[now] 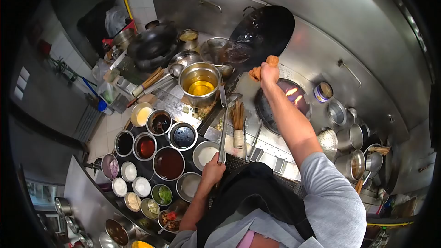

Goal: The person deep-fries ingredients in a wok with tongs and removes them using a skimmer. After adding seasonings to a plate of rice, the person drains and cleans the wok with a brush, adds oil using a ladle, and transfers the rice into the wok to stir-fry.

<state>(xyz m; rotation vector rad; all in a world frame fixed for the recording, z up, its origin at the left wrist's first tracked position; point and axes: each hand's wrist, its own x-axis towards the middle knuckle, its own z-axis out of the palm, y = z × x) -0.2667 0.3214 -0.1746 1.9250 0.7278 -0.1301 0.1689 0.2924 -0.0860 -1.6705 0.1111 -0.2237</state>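
Note:
My right hand (269, 72) is closed round an orange-brown cloth (255, 73) at the near edge of a large black wok (266, 34), which is tilted up against the steel back wall. Liquid runs from the wok's left side into a steel bowl (214, 48). Beneath my right forearm, flames (294, 96) show in the open burner (264, 105). My left hand (213, 170) grips the handle of a long ladle (224, 133), whose bowl end points away from me. A white-filled bowl (207, 155) lies beside that hand.
Left of centre stands a pot of yellow oil (200, 85). Sauce and seasoning bowls (168, 163) crowd the left counter. A bamboo brush (238, 124) lies near the burner. Another black wok (152, 48) is at the back left; steel pots (350, 137) stand at the right.

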